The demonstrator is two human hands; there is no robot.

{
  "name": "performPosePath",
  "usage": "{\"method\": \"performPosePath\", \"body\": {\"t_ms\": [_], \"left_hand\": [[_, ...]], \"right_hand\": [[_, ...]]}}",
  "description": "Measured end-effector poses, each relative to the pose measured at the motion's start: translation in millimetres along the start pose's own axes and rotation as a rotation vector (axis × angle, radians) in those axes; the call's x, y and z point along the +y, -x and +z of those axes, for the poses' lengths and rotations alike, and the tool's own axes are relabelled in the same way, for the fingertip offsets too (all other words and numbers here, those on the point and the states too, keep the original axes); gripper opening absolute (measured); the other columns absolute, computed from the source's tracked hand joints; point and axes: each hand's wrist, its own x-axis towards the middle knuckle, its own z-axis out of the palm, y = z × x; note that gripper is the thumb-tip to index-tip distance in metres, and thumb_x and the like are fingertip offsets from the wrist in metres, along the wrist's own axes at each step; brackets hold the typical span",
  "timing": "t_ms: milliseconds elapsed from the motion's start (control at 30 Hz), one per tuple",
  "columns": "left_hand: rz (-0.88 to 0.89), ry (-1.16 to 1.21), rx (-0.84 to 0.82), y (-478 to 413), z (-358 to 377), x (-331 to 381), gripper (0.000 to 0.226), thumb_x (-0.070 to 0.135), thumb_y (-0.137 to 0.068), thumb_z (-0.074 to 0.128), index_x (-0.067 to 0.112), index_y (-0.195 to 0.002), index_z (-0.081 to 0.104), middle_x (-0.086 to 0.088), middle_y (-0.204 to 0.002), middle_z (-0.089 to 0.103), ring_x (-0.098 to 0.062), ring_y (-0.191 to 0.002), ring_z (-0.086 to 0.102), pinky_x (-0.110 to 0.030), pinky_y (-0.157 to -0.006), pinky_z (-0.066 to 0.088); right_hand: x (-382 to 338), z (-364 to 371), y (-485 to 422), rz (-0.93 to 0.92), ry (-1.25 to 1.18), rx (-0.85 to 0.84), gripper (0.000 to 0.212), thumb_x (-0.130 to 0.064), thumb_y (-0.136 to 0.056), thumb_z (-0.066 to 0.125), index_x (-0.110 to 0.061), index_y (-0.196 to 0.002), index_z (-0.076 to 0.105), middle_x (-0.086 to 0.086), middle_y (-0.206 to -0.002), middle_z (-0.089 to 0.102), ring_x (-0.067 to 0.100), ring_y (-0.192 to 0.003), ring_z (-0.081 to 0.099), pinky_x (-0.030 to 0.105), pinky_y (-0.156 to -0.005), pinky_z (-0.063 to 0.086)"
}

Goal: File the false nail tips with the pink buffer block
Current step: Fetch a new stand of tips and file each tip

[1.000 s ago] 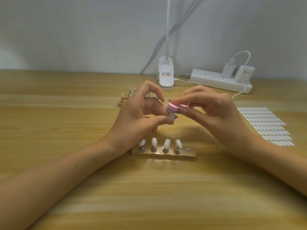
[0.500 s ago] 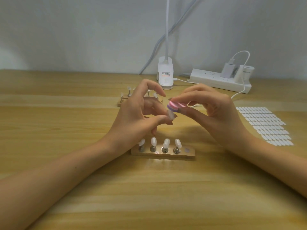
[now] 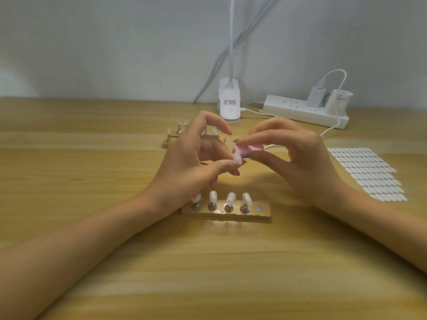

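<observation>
Centre frame: the grip of our left hand (image 3: 184, 162) pinches a translucent white false nail tip (image 3: 237, 158); that of our right hand (image 3: 298, 162) pinches the flat pink buffer block (image 3: 249, 148), touching the tip's upper end. Below, a wooden strip holder (image 3: 263, 214) on the wooden surface (image 3: 208, 273) carries four more tips (image 3: 230, 197).

light: bright, overhead | glare: nail holder (image 3: 263, 214) | shadows: soft | edges: bowed

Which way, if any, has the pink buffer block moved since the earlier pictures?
No: the pink buffer block in the right hand stays just below and right of the white lamp base.
</observation>
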Motion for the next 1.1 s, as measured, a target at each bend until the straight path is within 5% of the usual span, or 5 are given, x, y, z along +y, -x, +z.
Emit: {"method": "performPosePath", "body": {"t_ms": [300,467,733,867,1100], "left_hand": [[-0.008,0.090,-0.002,-0.7,-0.2,0.5,0.038,0.009,-0.083,0.077,0.015,-0.109,0.049,-0.011,-0.079,0.075,-0.025,-0.081,0.077,-0.024,-0.049,0.050],[-0.015,0.132,-0.015,-1.4,-0.2,1.8,0.041,0.015,-0.081,0.076,0.015,-0.111,0.048,-0.012,-0.079,0.076,-0.025,-0.078,0.077,-0.024,-0.048,0.051],[0.002,0.027,0.012,-1.9,-2.1,-1.4,0.041,0.014,-0.083,0.080,0.018,-0.110,0.050,-0.004,-0.076,0.076,-0.018,-0.071,0.074,-0.022,-0.047,0.046],[0.018,0.031,0.016,-2.2,-1.4,-2.2,0.040,0.015,-0.082,0.080,0.013,-0.111,0.051,-0.002,-0.072,0.075,-0.013,-0.068,0.073,-0.009,-0.055,0.046],[0.028,-0.035,0.024,-0.5,-0.3,0.0,0.040,0.015,-0.083,0.081,0.013,-0.112,0.054,-0.001,-0.072,0.076,-0.014,-0.068,0.074,-0.007,-0.057,0.045]], "right_hand": [[-6.8,1.9,1.5,0.096,-0.274,0.085,0.032,-0.022,-0.086,0.071,-0.011,-0.116,0.068,0.007,-0.106,0.070,0.017,-0.098,0.072,0.035,-0.087,0.059],[-7.0,2.9,2.5,-0.045,-0.048,0.010,0.026,-0.023,-0.087,0.069,-0.018,-0.113,0.068,0.003,-0.105,0.070,0.019,-0.098,0.066,0.041,-0.077,0.055],[-7.3,-0.4,0.4,-0.147,0.044,-0.020,0.026,-0.012,-0.086,0.072,-0.005,-0.112,0.073,0.006,-0.101,0.067,0.016,-0.093,0.065,0.031,-0.083,0.055],[-7.2,-1.1,-0.6,-0.239,0.093,-0.058,0.023,-0.009,-0.089,0.070,-0.006,-0.112,0.073,0.006,-0.099,0.065,0.011,-0.093,0.062,0.022,-0.083,0.051],[-5.6,-0.5,1.2,-0.290,0.151,-0.023,0.023,-0.007,-0.090,0.071,-0.006,-0.112,0.072,0.007,-0.099,0.066,0.017,-0.090,0.065,0.030,-0.081,0.054]]}}
